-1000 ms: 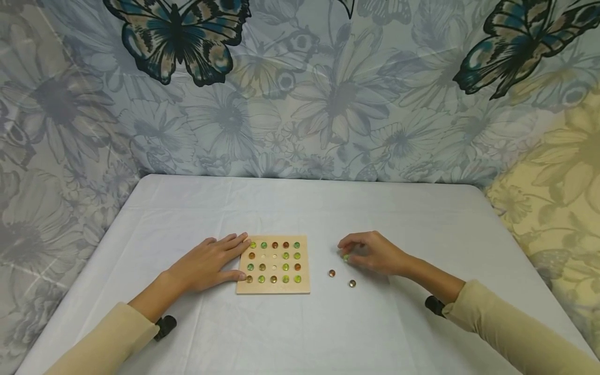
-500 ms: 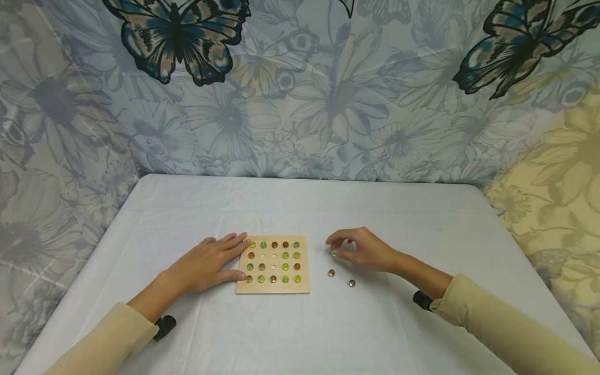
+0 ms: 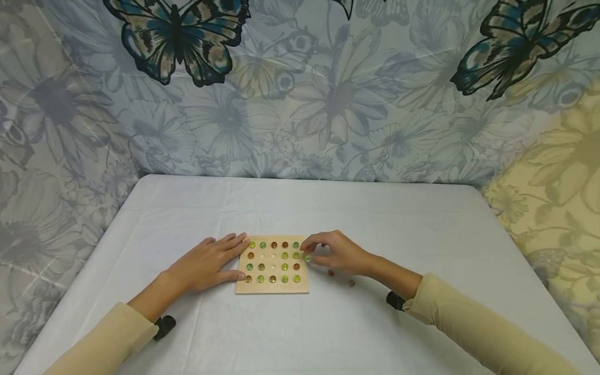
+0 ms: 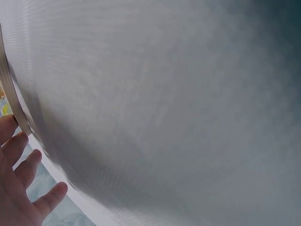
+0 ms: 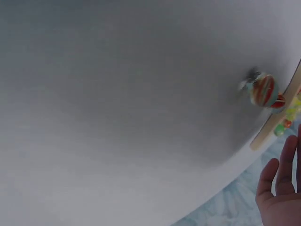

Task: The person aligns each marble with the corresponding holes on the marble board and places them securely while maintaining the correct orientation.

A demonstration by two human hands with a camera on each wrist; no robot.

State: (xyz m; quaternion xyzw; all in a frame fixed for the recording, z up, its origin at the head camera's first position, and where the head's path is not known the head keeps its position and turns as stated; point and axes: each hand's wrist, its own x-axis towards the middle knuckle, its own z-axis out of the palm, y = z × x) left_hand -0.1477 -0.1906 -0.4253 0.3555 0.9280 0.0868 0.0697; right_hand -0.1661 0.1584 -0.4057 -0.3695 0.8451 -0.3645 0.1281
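A square wooden board [image 3: 267, 289] lies on the white table with rows of green, amber and brown marbles in its hollows. A few hollows near its middle hold no marble. My left hand [image 3: 206, 264] rests on the board's left edge, fingers spread and nearly straight. At the right edge my right hand [image 3: 341, 254] pinches a green marble [image 3: 307, 258] between thumb and finger. In the right wrist view that pinch is out of frame; only some fingers [image 5: 284, 169] show. A striped loose marble [image 5: 264, 90] appears there beside the board.
Loose marbles lie right of the board: a reddish one [image 3: 330, 273], a brownish one [image 3: 351, 283], and a dark one [image 3: 323, 245] partly behind the right hand. White cloth covers the table [image 3: 398, 219]. Patterned fabric [image 3: 300, 125] hangs behind it.
My right hand has moved left with the green marble, from beyond the loose marbles to the board's right edge. My left hand has stayed in place on the board.
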